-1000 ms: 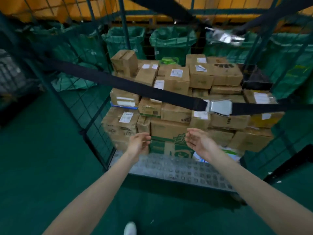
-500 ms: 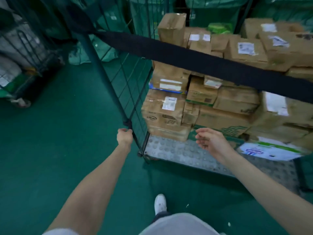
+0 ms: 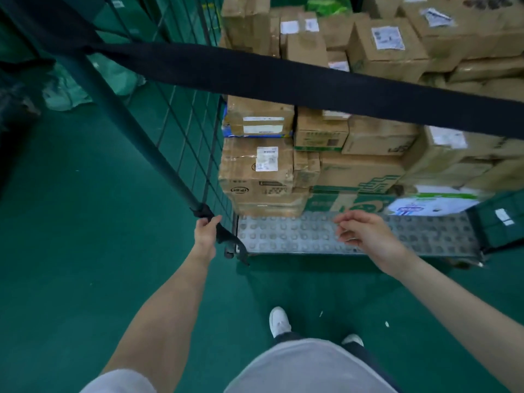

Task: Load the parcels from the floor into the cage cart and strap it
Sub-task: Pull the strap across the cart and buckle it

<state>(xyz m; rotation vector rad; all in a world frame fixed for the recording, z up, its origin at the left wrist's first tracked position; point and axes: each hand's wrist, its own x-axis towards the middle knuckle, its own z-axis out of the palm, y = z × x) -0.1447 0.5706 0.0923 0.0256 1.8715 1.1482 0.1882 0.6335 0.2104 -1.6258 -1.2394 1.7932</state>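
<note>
The location was a parcel sorting depot or warehouse. Evidence: a green wire-mesh cage cart (image 3: 181, 129) stacked with labelled cardboard parcels (image 3: 258, 165), a wide black strap (image 3: 283, 78) across its open side, a green coated floor (image 3: 71, 251), and green bulk sacks (image 3: 68, 89) beyond the mesh.

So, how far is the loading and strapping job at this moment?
Done: parcels stacked in the cage cart, upper strap stretched across its front. In hand: left hand grips a lower strap tied at the corner post; right hand hovers open. Left: that strap hangs unfastened.
</note>
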